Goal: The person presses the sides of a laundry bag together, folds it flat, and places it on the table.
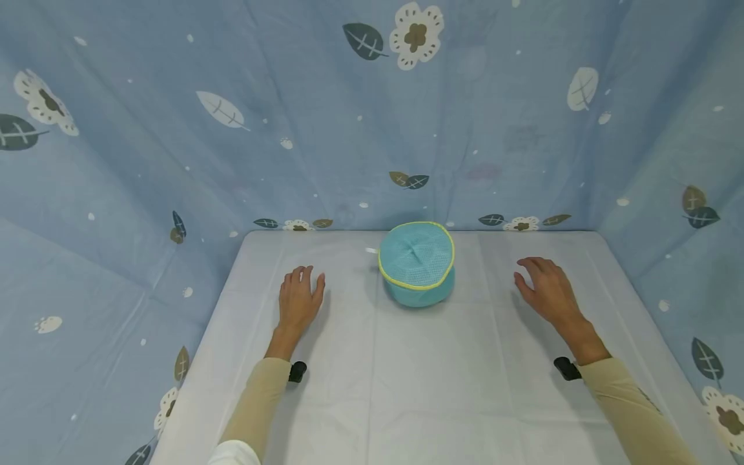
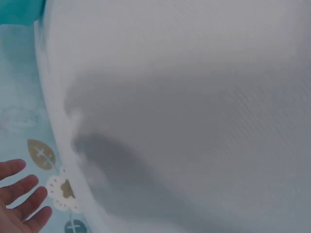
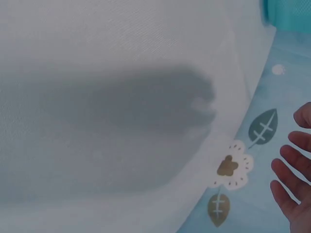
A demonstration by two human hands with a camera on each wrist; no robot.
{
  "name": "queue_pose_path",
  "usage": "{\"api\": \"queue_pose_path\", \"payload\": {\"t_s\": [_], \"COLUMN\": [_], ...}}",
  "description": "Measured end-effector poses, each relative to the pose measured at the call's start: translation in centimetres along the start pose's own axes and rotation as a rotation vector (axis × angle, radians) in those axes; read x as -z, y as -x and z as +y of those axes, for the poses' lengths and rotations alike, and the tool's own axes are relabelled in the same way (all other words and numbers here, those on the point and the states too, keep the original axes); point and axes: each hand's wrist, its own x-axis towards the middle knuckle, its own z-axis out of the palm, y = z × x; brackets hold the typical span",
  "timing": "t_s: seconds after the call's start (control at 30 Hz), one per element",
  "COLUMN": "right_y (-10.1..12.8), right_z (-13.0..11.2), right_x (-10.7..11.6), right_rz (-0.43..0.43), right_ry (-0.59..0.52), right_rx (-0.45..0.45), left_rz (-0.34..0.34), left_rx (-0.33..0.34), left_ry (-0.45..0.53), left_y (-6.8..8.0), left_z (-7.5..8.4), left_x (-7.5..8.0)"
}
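A round teal mesh bag (image 1: 416,256) with yellow piping and a small white tag at its left side stands near the back edge of the white-covered table (image 1: 430,374). To its left is my left hand (image 1: 298,299), fingers apart and slightly bent, holding nothing. My right hand (image 1: 546,290) hovers on the other side with loosely bent fingers and nothing in its grasp. Both hands cast shadows on the cover. In each wrist view, a teal corner of the bag shows at the top, well apart from the fingers.
Blue fabric (image 1: 360,129) printed with leaves and flowers hangs behind the table and along both sides. A small black device (image 1: 298,371) sits at the left wrist, and another black device (image 1: 566,368) at the right wrist.
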Motion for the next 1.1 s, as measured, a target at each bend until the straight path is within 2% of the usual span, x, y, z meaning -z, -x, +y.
{"api": "queue_pose_path", "payload": {"t_s": [0.2,0.47,0.7,0.9,1.1], "right_y": [-0.5,-1.5,-2.3,-3.0,-3.4], "right_z": [-0.8,-1.5,-2.5,-3.4,-4.5], "right_x": [0.0,-0.3,-0.5,-0.6,-0.7], "right_rz": [-0.012,-0.005,0.003,0.036,0.036], "right_ry": [0.004,-0.019,-0.047,-0.101,-0.122], "right_rx": [-0.003,-0.005,-0.015,0.004,-0.016], "left_rz": [0.046,0.056,0.081,0.080,0.093], "left_rx": [-0.007,-0.008,-0.033,-0.027,-0.033], "left_ry": [0.047,0.103,0.146,0.178,0.225], "left_y": [-0.1,-0.6,-1.0,-1.3,-1.7], "left_z": [0.7,1.8,3.2,4.5,6.0], "left_x": [-0.2,-0.4,-0.7,-0.8,-1.2]}}
